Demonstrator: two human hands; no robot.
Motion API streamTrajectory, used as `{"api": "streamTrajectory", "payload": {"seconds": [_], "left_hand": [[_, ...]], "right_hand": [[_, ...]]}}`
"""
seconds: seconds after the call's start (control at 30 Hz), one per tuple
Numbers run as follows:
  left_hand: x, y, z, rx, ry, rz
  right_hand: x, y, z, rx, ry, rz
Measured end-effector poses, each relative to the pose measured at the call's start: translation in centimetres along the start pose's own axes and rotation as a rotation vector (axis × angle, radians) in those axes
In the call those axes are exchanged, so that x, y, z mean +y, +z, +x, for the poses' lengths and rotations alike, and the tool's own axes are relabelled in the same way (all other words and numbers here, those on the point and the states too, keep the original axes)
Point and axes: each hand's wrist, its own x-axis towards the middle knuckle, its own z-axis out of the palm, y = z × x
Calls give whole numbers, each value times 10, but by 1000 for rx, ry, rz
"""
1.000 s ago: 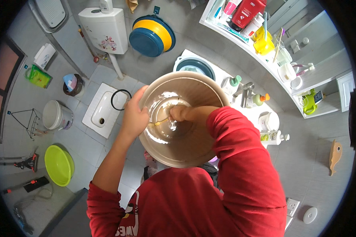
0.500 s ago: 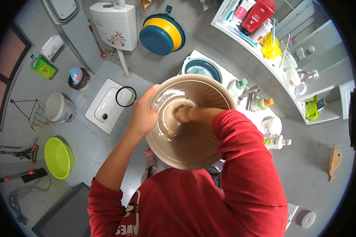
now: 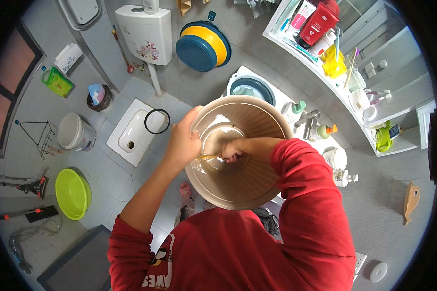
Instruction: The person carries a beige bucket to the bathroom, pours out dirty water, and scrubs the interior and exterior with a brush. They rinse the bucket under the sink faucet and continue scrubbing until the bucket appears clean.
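A large beige ribbed bucket [image 3: 257, 191] is tilted in front of me, its mouth facing up toward me. My left hand [image 3: 184, 140] is closed on its left rim, thumb turned inward. Deep inside the bucket is my right hand [image 3: 233, 149], fingers curled round a thin yellow stick-like tool [image 3: 207, 156]. The tool points toward the left inner wall, and its kind is too small to make out. Light glints off the wet-looking bottom and inner wall.
Beyond the bucket, a blue basin [image 3: 252, 87] sits at the white sink, near a tap [image 3: 310, 121] and several bottles. A shelf [image 3: 320, 63] of toiletries curves along the right. A squat toilet [image 3: 131, 131], a white bucket [image 3: 75, 132] and a green basin [image 3: 73, 194] lie left.
My right hand has shifted within the bucket, and the thin yellow tool now shows beside it. The left hand keeps its hold on the rim. The view has shifted slightly.
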Motion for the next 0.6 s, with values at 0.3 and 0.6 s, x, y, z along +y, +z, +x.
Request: {"api": "streamTrajectory", "payload": {"seconds": [0.3,0.6], "left_hand": [[0,1,-4,42,-3,-19],[5,-6,-3,43,21,82]], "right_hand": [[65,42,121,-269,-434,185],[8,35,35,-570,106,1031]]}}
